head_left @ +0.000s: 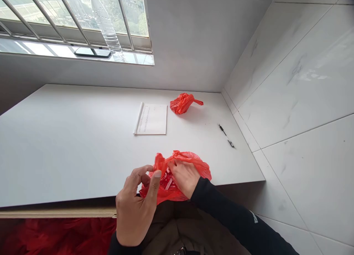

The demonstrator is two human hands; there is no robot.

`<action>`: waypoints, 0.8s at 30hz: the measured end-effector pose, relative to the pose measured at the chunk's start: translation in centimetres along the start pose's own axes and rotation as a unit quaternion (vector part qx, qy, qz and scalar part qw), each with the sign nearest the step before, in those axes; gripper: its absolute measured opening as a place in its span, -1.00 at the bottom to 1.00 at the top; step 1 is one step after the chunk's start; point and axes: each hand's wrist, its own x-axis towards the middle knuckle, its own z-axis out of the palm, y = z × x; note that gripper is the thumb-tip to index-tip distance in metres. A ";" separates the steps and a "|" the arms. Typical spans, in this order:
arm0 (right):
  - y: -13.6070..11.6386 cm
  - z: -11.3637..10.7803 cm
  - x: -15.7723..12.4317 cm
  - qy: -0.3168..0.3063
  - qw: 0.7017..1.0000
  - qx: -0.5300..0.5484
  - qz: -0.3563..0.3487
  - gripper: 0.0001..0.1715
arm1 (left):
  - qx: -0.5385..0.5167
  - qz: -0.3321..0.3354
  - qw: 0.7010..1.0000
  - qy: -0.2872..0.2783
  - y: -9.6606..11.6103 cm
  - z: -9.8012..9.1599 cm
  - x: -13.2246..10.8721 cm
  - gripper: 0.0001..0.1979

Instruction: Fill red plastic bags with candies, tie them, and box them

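Note:
At the table's front edge lies a red plastic bag (197,162) with its mouth open. Red packets with white print (167,180) show inside it. My left hand (139,201) holds the bag's left rim between thumb and fingers. Reaching into the mouth from the right, my right hand (184,176) has its fingers curled down among the contents. Its fingertips are partly hidden, so what they grip cannot be made out.
A second red bag, knotted (182,103), sits at the back of the white table (77,137). Beside it lies an open notepad (152,119), and a pen (226,135) is near the tiled wall. A phone (92,52) and a clear bottle (106,26) are on the windowsill.

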 end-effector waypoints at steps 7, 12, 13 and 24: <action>1.6 -1.8 -1.6 0.039 0.998 -0.003 0.052 -0.76 | 0.101 0.136 0.985 -0.027 -1.2 -1.0 0.7 -0.85; 2.5 -3.4 -3.4 0.015 0.998 0.002 0.066 -0.76 | 0.071 0.121 0.990 0.009 -0.3 -1.3 0.8 -0.94; 2.6 -3.6 -3.5 0.005 0.998 -0.008 0.068 -0.73 | 0.071 0.114 0.991 0.018 -0.1 -1.3 0.7 -0.90; 3.5 -3.5 -3.8 -0.076 0.994 -0.059 0.045 -0.66 | -0.089 -0.084 0.992 -0.039 1.2 -2.9 -2.0 -0.85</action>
